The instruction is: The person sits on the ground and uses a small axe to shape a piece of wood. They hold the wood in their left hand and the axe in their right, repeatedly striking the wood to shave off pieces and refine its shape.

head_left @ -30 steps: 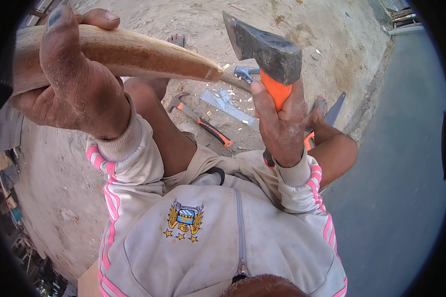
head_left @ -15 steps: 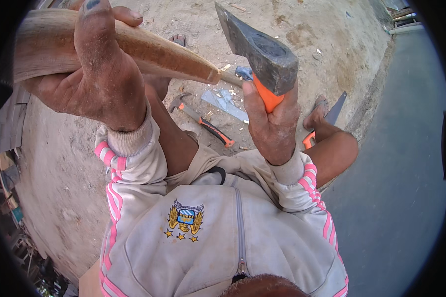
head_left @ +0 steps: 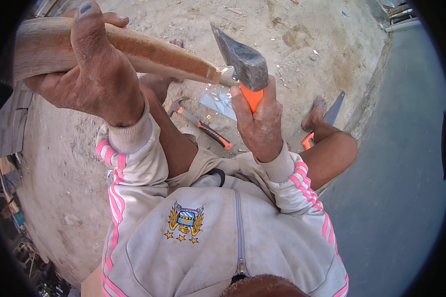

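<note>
The piece of wood point(head_left: 168, 58) is showing pale tan with a browner band. The axe point(head_left: 251, 72) is pairing a dark grey head with an orange handle. The hammer handle point(head_left: 212, 131) is mixing orange and black; the saw point(head_left: 335, 110) is joining a grey blade to an orange handle. The off-white jacket point(head_left: 193, 265) is carrying pink sleeve stripes and a gold-and-blue emblem point(head_left: 186, 219).

One wide fisheye view from head height, downward, close over the jacket point(head_left: 198, 262), farther from the ground point(head_left: 59, 193)

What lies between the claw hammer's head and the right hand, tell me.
In the head view, a flat bluish-grey piece and pale chips show on the ground between the hammer head and right hand.
</note>
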The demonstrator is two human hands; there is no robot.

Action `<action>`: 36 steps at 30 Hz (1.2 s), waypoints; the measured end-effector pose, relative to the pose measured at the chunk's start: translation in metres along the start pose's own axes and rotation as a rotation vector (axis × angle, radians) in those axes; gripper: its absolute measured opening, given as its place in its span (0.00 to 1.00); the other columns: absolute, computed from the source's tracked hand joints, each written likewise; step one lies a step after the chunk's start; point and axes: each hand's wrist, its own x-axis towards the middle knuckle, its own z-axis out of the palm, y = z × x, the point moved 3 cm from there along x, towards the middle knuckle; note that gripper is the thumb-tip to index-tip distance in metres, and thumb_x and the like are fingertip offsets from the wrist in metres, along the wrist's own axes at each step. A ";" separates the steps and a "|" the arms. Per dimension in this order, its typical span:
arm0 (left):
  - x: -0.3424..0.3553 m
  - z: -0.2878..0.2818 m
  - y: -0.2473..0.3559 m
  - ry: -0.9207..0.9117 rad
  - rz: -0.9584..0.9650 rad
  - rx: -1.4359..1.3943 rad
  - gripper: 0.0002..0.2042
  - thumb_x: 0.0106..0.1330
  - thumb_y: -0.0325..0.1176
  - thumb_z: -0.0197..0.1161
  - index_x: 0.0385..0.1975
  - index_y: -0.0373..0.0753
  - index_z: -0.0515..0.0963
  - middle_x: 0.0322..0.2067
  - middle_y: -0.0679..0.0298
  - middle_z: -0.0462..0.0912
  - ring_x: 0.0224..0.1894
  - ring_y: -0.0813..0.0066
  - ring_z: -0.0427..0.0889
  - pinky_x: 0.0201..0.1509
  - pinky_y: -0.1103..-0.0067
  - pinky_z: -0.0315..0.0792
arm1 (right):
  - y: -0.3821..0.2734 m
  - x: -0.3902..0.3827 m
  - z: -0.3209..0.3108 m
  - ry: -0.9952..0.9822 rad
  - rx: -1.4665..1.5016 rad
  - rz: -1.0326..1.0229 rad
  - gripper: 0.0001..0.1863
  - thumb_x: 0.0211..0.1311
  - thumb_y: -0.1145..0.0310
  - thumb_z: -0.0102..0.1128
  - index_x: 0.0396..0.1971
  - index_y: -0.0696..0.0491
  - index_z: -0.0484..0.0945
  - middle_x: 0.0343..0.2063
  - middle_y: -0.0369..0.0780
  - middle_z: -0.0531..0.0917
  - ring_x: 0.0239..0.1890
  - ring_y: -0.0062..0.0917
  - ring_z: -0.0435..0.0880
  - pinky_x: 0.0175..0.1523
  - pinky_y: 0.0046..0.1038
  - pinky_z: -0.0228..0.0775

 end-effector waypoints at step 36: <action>-0.001 -0.009 -0.023 -0.019 -0.129 -0.302 0.26 0.57 0.18 0.61 0.54 0.31 0.58 0.28 0.51 0.77 0.20 0.67 0.80 0.25 0.73 0.85 | -0.021 0.006 -0.026 0.057 0.095 -0.018 0.15 0.69 0.67 0.61 0.47 0.59 0.70 0.27 0.47 0.81 0.28 0.44 0.84 0.33 0.38 0.73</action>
